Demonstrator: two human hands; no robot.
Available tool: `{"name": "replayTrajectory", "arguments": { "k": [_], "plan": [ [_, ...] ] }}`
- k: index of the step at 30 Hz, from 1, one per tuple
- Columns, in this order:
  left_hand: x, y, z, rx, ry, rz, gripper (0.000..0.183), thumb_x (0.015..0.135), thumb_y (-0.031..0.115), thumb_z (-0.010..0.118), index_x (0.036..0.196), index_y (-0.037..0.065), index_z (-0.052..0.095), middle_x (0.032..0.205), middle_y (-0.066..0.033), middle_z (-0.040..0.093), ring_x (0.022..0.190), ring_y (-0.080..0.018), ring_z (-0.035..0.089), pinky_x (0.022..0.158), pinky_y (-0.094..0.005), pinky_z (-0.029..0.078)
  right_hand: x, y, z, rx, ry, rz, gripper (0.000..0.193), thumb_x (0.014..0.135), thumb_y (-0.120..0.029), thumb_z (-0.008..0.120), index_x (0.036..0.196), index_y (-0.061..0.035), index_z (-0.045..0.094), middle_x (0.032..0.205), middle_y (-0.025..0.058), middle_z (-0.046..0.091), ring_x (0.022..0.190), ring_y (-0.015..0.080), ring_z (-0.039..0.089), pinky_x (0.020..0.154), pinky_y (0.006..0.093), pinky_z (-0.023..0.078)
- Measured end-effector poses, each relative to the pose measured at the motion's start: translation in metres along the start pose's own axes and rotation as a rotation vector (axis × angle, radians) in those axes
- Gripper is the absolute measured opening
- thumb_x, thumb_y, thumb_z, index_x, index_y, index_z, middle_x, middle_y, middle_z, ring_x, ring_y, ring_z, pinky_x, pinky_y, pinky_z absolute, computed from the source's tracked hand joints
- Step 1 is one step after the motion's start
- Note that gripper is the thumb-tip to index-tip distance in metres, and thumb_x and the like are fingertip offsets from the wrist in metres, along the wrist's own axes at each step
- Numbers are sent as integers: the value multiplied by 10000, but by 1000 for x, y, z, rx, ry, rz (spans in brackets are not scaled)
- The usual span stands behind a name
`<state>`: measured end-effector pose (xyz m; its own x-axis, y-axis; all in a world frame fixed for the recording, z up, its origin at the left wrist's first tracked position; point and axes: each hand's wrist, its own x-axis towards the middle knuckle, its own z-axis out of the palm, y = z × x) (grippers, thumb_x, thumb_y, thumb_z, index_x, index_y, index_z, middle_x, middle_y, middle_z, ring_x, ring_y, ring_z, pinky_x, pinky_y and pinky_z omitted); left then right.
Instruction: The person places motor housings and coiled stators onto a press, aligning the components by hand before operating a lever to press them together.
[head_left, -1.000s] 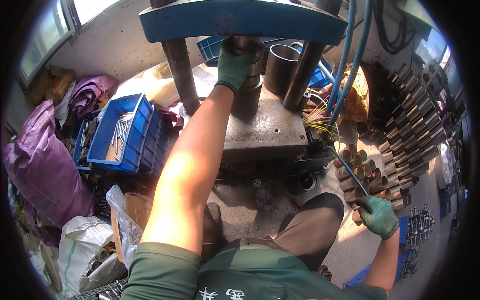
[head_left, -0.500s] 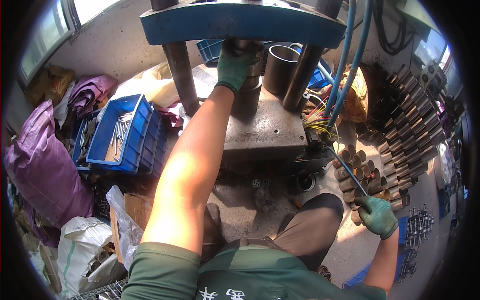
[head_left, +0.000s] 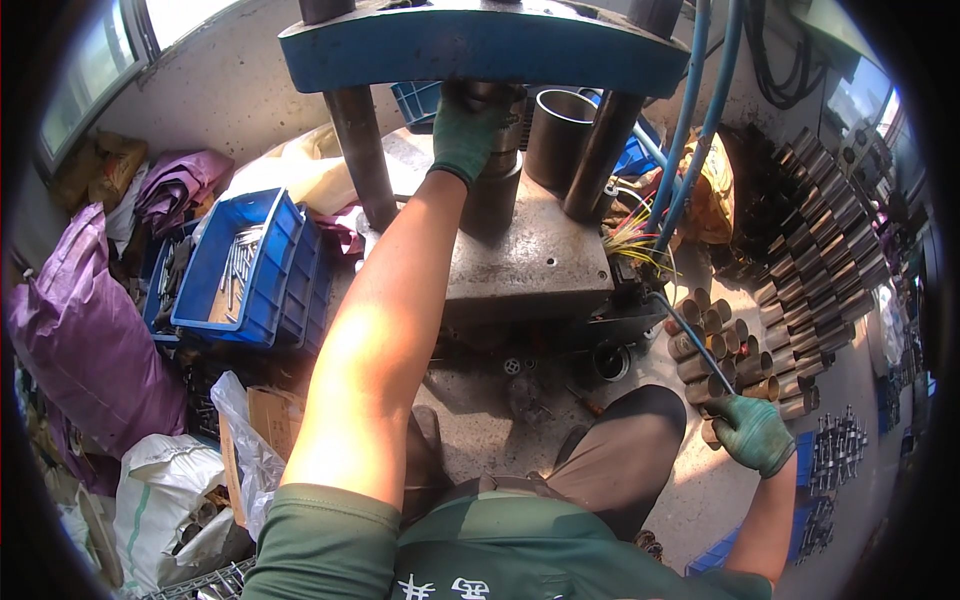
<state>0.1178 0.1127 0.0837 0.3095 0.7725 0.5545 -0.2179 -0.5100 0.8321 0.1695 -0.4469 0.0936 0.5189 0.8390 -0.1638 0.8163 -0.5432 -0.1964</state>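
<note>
My left hand (head_left: 466, 132), in a green work glove, reaches up under the blue crossbeam (head_left: 485, 48) of a press. Its fingers curl round the upper part of a ringed metal cylinder (head_left: 507, 140), partly hidden behind the glove. That cylinder stands upright on a wider dark metal sleeve (head_left: 492, 202), which rests on the press's steel bed (head_left: 530, 270). Low on the right, my gloved right hand (head_left: 756, 434) is closed round the end of a thin metal lever (head_left: 702, 343) that slants up to the press's side.
A wide open tube (head_left: 562, 130) stands on the bed beside a press column (head_left: 607, 160). Blue hoses (head_left: 712, 120) and loose coloured wires (head_left: 640, 240) hang at the right. Stacked metal tubes (head_left: 825, 245) lie beyond. Blue crates (head_left: 272, 310) with metal rods and a purple sack (head_left: 95, 340) stand left.
</note>
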Motion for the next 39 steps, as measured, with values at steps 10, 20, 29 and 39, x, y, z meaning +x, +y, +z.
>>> {"name": "replayTrajectory", "arguments": {
  "k": [10,20,29,39],
  "plan": [
    [-4,5,0,-95,-36,1,764,818,406,898,1354,10,524,1258,-178,685,1170,-304,675,1017,-386,534,19,-12,-25,124,362,21,248,915,-84,725,1152,-10,724,1037,197,738,926,388,728,820,430,577],
    [4,-3,8,34,-10,-12,867,774,441,924,1402,20,499,1283,-183,679,1198,-326,670,1031,-413,534,155,30,-121,-48,1077,-164,279,1024,-186,703,1203,26,733,1109,160,766,992,249,757,874,353,594],
    [10,-52,3,-257,-58,58,579,1002,278,757,1449,12,501,1290,-143,651,1089,-235,711,790,-319,625,206,35,-152,-305,1088,-67,646,1030,-663,523,1068,-60,751,978,186,760,894,362,752,803,465,607],
    [62,-68,-24,812,87,932,551,1026,393,680,1452,51,606,1401,-177,669,1310,-382,614,1176,-450,447,177,16,-174,-60,710,230,701,1007,-685,504,1025,-29,751,1016,181,765,1027,337,737,943,464,570]
  ]
}}
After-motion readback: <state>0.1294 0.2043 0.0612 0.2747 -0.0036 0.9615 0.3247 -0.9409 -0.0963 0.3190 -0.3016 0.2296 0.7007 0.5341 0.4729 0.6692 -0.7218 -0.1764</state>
